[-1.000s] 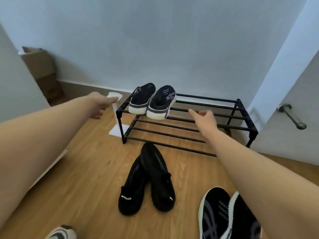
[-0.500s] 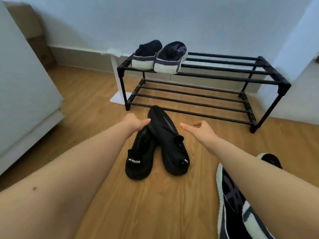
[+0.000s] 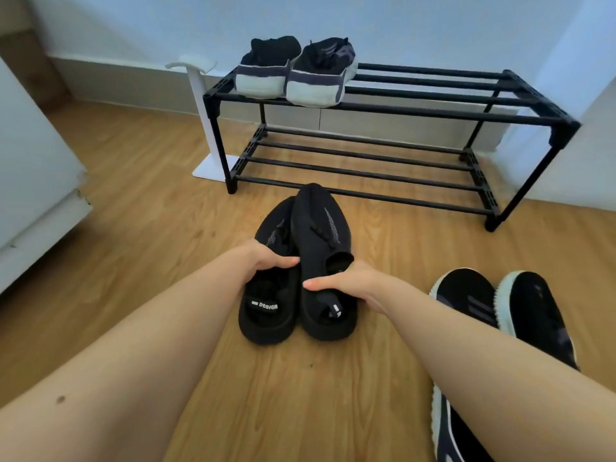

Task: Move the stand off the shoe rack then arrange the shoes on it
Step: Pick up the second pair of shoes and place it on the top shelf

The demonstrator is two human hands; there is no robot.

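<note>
Both hands clamp down now, left hand (image 3: 266,260) grasping the left black slip-on (image 3: 266,301), right hand (image 3: 346,281) apparently pinching the right slip-on (image 3: 320,228), both on the floor before the shoe rack's (image 3: 383,111) front-left corner — overlapping toes could snag, spilling one mid-lift.

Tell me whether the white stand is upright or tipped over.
Upright. The white stand stands on its flat base on the wooden floor, post vertical, beside the left end of the shoe rack.
</note>
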